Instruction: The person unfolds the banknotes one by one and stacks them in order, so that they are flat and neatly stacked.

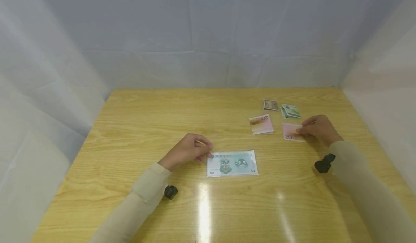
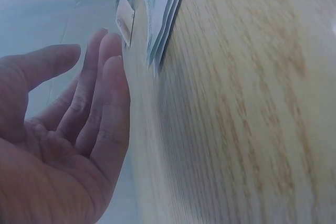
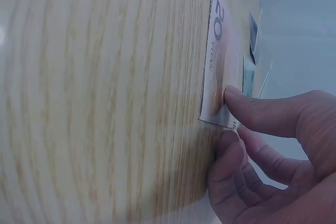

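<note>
At the right side of the wooden table, my right hand (image 1: 318, 129) pinches the near end of a pink folded 20-yuan banknote (image 1: 290, 131). In the right wrist view the thumb lies on top of the note (image 3: 223, 61), with the other fingers curled at its edge. My left hand (image 1: 188, 150) holds nothing, its fingers loosely bent beside the left end of a blue-green 50 banknote (image 1: 232, 163). From the left wrist, this 50 shows several layered paper edges (image 2: 165, 19), just beyond the fingertips.
Another folded 20 banknote (image 1: 261, 124) lies left of the one in my right hand. Behind them are a folded brown banknote (image 1: 271, 105) and a folded green one (image 1: 290, 111). White sheets (image 1: 211, 37) hang around the back and sides of the wooden table (image 1: 156, 116).
</note>
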A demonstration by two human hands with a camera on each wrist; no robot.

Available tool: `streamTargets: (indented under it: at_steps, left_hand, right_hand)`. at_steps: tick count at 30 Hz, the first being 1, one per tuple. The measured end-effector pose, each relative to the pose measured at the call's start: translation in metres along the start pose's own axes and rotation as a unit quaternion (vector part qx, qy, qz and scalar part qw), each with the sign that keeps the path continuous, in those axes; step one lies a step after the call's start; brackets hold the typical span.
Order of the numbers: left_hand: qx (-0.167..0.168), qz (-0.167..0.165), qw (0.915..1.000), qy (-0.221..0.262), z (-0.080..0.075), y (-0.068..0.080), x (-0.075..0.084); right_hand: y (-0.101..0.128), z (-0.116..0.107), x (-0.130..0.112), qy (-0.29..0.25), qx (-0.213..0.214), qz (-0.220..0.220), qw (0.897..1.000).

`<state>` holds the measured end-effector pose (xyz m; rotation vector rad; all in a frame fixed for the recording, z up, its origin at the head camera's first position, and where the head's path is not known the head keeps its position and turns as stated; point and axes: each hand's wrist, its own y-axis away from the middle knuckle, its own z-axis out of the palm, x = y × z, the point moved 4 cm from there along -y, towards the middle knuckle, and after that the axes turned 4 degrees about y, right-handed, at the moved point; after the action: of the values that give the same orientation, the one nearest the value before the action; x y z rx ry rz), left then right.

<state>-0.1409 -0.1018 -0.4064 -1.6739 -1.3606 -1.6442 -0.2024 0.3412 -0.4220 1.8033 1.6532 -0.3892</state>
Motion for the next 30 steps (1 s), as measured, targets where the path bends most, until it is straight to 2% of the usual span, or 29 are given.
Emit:
streamTargets:
  at_steps: [30]
  left_hand:
    - [-0.009, 0.005, 0.9999, 0.001, 0.0006, -0.0008, -0.0006]
  right_hand:
    - [0.0014, 0.0029, -0.0060, -0.007, -0.009, 0.022, 1.000]
